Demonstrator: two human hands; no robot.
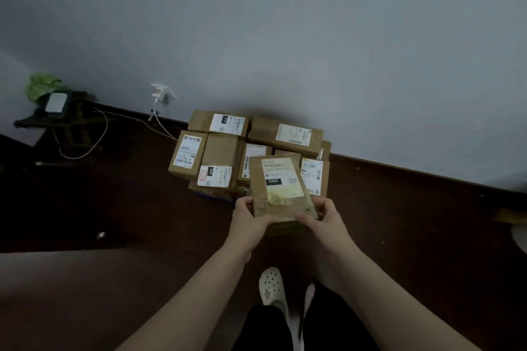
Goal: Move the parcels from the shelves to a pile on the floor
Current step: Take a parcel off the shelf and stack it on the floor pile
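Observation:
A flat brown cardboard parcel (281, 186) with a white and yellow label marked 060 is held out in front of me, above the near edge of the pile. My left hand (248, 218) grips its near left corner and my right hand (322, 216) grips its near right corner. The pile of parcels (222, 151), several brown boxes with white labels, lies on the dark floor against the wall. The shelves are out of view.
A small dark stool (57, 120) with a green bag and a white device stands at the left by the wall. A wall socket (161, 93) has a white cable trailing over the floor. My feet in white clogs (272, 286) stand just behind the pile.

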